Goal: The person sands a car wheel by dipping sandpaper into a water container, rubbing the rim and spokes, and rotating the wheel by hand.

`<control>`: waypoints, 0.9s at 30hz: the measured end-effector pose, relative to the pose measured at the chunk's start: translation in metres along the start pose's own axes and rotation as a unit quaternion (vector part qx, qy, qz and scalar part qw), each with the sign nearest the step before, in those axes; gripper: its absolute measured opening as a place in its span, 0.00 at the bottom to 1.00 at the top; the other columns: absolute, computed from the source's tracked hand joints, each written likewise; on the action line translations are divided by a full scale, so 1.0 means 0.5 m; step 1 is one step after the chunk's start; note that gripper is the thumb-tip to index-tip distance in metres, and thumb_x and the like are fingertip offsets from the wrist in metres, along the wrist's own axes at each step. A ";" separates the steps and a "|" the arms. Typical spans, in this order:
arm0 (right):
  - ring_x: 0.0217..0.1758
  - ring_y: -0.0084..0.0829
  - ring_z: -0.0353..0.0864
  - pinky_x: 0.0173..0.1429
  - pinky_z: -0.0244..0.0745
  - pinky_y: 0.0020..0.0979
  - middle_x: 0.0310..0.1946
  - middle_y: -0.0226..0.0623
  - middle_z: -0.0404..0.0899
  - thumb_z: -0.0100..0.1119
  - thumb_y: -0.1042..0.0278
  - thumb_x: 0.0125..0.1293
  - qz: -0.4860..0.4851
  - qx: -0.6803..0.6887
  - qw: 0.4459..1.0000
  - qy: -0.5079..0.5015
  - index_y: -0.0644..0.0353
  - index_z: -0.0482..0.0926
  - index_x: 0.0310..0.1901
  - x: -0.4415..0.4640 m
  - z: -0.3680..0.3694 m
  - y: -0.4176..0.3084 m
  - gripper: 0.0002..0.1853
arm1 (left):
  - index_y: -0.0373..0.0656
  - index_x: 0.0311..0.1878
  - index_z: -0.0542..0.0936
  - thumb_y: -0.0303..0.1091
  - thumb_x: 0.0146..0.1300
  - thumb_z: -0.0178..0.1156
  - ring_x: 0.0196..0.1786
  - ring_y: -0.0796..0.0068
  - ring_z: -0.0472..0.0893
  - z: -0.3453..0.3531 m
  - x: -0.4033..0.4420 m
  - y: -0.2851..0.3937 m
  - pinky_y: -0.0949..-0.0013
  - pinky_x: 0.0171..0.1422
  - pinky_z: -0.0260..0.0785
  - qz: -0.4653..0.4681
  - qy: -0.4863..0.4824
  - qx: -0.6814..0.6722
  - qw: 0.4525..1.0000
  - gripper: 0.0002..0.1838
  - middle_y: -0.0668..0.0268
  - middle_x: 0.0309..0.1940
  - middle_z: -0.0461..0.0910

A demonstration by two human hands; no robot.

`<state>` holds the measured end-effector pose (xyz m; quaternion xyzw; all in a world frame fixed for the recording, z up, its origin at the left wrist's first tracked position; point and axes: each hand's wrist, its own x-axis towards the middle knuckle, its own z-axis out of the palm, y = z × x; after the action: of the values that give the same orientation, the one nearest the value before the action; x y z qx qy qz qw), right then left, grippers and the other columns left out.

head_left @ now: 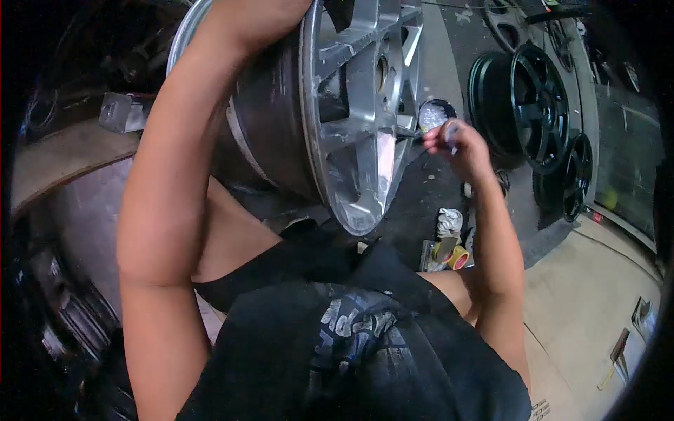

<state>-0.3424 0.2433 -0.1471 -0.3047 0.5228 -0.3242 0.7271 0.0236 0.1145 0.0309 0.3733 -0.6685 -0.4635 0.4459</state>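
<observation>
A silver alloy wheel rim (365, 119) stands upright before me, its spoked face turned to the right. My left hand (270, 17) lies over the top of its barrel; the fingers are hidden by the rim and the picture's edge. My right hand (460, 144) is closed around a slim tool with a dark tip (411, 133), which points at a spoke on the rim's face. Whether the tip touches the metal, I cannot tell. Just beyond this hand is a round tub of whitish material (437, 114).
Dark wheel rims (540, 105) stand at the right. Below my right forearm lie a yellow tape roll (459, 257) and a crumpled white wad (449, 223). Flat cardboard (590, 302) covers the floor at lower right, with a brown-handled tool (619, 345) near its edge.
</observation>
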 end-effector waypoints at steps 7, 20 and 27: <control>0.75 0.42 0.72 0.83 0.54 0.59 0.66 0.44 0.78 0.57 0.70 0.49 -0.270 -0.602 0.705 -0.260 0.63 0.80 0.39 -0.146 0.177 0.057 0.14 | 0.42 0.37 0.77 0.27 0.60 0.58 0.37 0.84 0.72 -0.003 0.001 -0.026 0.77 0.43 0.65 0.020 0.025 0.011 0.999 0.03 0.75 0.32 0.73; 0.78 0.47 0.70 0.79 0.63 0.52 0.70 0.45 0.76 0.54 0.74 0.48 -0.359 -0.600 0.702 -0.135 0.64 0.76 0.36 -0.032 0.139 0.051 0.11 | 0.45 0.39 0.77 0.26 0.58 0.58 0.34 0.86 0.71 -0.004 -0.005 -0.007 0.80 0.40 0.63 -0.068 0.023 -0.028 0.997 0.06 0.77 0.31 0.73; 0.78 0.45 0.70 0.78 0.64 0.52 0.69 0.45 0.77 0.59 0.68 0.52 -0.347 -0.605 0.704 -0.137 0.64 0.78 0.35 -0.083 0.149 0.076 0.10 | 0.45 0.38 0.74 0.28 0.56 0.56 0.36 0.83 0.70 0.001 -0.010 0.003 0.76 0.42 0.63 -0.014 0.002 -0.076 0.997 0.06 0.75 0.35 0.71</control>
<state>-0.2753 0.3068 -0.1332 -0.8798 0.3589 -0.1228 0.2863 0.0247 0.1198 0.0310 0.3484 -0.6254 -0.5186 0.4675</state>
